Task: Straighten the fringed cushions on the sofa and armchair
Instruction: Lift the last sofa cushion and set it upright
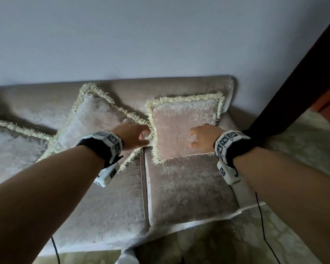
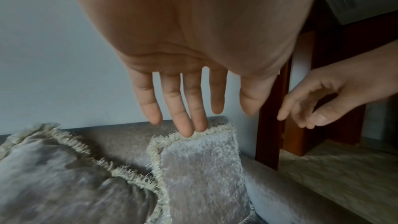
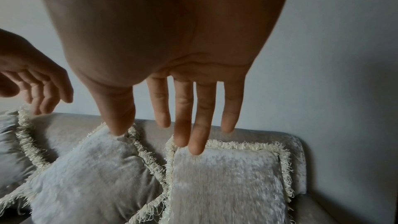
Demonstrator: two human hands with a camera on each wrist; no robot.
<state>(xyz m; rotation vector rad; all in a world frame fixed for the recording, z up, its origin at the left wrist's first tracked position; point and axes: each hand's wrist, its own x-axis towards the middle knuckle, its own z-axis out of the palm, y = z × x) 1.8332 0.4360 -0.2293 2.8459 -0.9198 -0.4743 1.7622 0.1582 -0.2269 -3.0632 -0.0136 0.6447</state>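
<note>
Three fringed velvet cushions lie on a beige sofa (image 1: 189,189). The right cushion (image 1: 181,126) (image 2: 200,168) (image 3: 226,185) stands square against the backrest at the sofa's right end. The middle cushion (image 1: 95,121) (image 2: 64,176) (image 3: 92,168) leans tilted on one corner, its fringe overlapping the right cushion's left edge. A third cushion (image 1: 8,145) lies at the far left, partly cut off. My left hand (image 1: 146,138) (image 2: 217,108) reaches to the right cushion's left fringe with its fingers extended. My right hand (image 1: 193,139) (image 3: 161,122) hovers before that cushion's face, fingers relaxed and holding nothing.
A plain wall (image 1: 160,35) rises behind the sofa. A dark wooden door frame (image 1: 293,82) stands close to the sofa's right end. Pale patterned floor (image 1: 236,244) runs in front. Black cables (image 1: 263,225) hang from both wrists.
</note>
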